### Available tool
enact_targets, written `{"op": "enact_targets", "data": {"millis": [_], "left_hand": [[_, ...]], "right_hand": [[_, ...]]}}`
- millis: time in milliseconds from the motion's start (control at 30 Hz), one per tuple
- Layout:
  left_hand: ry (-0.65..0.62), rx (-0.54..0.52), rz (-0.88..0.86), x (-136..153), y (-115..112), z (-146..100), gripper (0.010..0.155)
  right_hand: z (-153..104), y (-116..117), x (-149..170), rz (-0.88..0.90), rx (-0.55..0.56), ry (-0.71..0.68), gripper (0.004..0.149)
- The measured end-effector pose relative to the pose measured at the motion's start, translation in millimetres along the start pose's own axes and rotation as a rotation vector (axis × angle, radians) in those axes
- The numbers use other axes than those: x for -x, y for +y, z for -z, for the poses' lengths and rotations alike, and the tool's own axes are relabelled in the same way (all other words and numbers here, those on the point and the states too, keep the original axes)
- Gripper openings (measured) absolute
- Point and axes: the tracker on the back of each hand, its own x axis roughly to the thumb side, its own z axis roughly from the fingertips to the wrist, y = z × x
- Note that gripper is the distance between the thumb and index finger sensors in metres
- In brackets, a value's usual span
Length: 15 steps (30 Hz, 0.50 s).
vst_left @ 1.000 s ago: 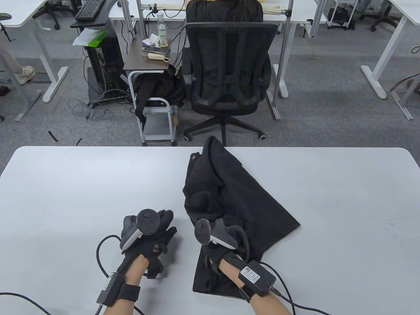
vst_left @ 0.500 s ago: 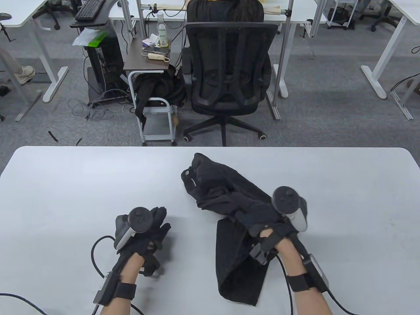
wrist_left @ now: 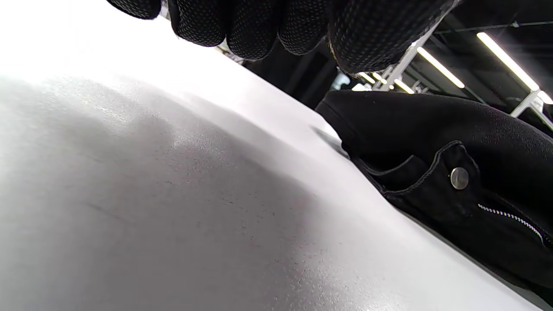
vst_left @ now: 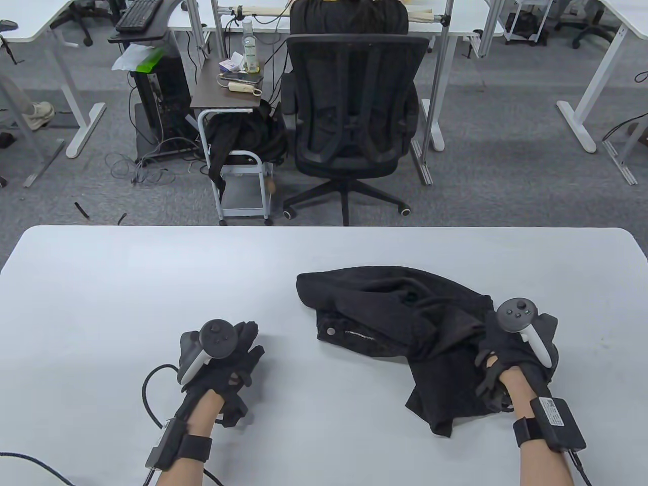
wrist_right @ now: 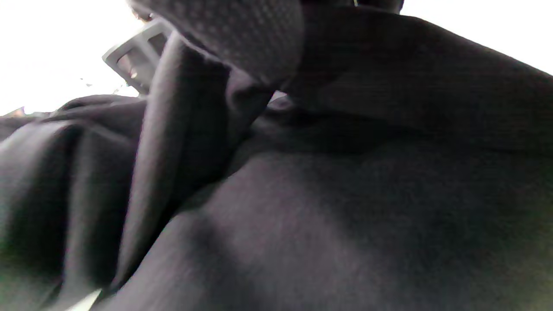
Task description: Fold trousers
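Black trousers [vst_left: 400, 324] lie crumpled on the white table [vst_left: 126, 283], right of centre, with the waist button and zip facing the left hand. My right hand [vst_left: 511, 349] grips the cloth at the heap's right end; the right wrist view shows dark fabric [wrist_right: 328, 207] bunched under a gloved finger [wrist_right: 242, 39]. My left hand [vst_left: 238, 354] hovers just above the bare table left of the trousers, fingers loosely curled, holding nothing. The left wrist view shows its fingertips [wrist_left: 255, 26] above the tabletop, and the waistband with button [wrist_left: 459, 178] apart from them.
A black office chair [vst_left: 354, 116] stands beyond the table's far edge, beside a small cart [vst_left: 238, 152] with clutter. Glove cables [vst_left: 147, 390] trail off the near edge by both wrists.
My right hand has dragged the trousers to the right and swung the heap round, so it now lies crosswise with the waist to the left. My left hand has barely moved.
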Motion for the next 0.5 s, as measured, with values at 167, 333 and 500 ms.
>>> {"op": "enact_targets", "data": {"millis": [167, 333, 500], "left_hand": [[-0.001, 0.012, 0.009, -2, -3, 1, 0.064], [0.0, 0.022, 0.018, -1, -5, 0, 0.064], [0.005, 0.031, 0.027, 0, -6, -1, 0.064]], "right_hand": [[-30, 5, -64, -0.06, 0.058, -0.274, 0.078], [-34, 73, -122, -0.262, -0.096, -0.461, 0.092], [-8, 112, -139, -0.611, 0.04, -0.379, 0.096]]}}
